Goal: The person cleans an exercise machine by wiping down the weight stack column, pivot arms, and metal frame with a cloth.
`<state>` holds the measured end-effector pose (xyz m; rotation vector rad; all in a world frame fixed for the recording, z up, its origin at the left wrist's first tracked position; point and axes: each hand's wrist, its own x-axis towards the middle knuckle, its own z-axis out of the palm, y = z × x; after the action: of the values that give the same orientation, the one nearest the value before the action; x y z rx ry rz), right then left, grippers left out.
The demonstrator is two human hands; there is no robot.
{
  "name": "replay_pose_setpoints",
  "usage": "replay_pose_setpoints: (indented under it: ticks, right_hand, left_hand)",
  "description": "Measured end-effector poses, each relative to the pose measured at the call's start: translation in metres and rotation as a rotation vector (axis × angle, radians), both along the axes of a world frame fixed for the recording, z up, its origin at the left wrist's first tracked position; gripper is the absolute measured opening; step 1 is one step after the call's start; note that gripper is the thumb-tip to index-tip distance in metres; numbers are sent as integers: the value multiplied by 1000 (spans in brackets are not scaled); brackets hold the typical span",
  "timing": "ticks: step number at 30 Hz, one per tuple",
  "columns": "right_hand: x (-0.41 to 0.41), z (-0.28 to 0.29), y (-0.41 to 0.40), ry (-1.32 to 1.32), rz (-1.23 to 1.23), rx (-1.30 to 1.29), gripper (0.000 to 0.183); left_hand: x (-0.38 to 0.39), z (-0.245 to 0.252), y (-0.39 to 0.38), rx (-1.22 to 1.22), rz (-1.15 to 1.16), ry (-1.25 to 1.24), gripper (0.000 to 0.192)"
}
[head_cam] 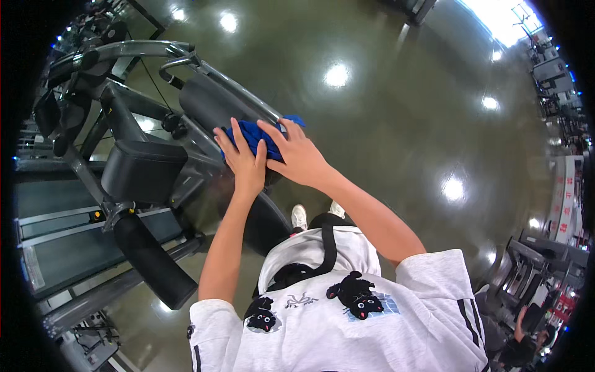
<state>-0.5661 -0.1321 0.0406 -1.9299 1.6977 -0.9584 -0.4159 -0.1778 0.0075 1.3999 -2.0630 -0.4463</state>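
A bunched blue cloth (pixel 254 134) lies under both of my hands at the near end of a long black padded cushion (pixel 216 100) on a gym machine. My left hand (pixel 244 160) presses on the cloth's left part with its fingers spread. My right hand (pixel 297 153) holds its right side, and a blue corner sticks out past the fingertips. The two hands are close together, thumbs near each other. They hide much of the cloth and the surface directly beneath it.
The machine's metal frame (pixel 241 88), a black pad (pixel 144 169) and a foam roller (pixel 153 260) stand to the left. Another black pad (pixel 265 223) is by my legs. Glossy floor (pixel 395 125) extends rightward. A person (pixel 518 346) is at the lower right.
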Motion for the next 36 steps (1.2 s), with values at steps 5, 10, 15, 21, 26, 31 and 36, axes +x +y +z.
replay_pose_setpoints:
  ticks: [5,10,15,21,26,31,36]
  right_hand:
    - [-3,0,32,-128,21,-85,43]
    - [-5,-10,71,-203,-76,-203,42]
    - [-25,-61,109,-424,-5,190,33]
    - [-96,-103,147,-277,-13,278,19]
    - [-137,-69,145,-460,-112,311,17]
    - [-146,-66,136,-531,-120,234,16]
    - [-150,-48,136,-531,-95,290,15]
  left_hand:
    - [-17,-32,54,463,433,999,70]
    - [-25,-15,100,600,460,1038,69]
    - [-2,-5,112,738,545,816,46]
    - [10,23,122,730,566,837,32]
    - [4,69,114,292,368,389,21]
    - [-15,92,74,123,243,431,19]
    - [-34,33,28,223,566,704,19]
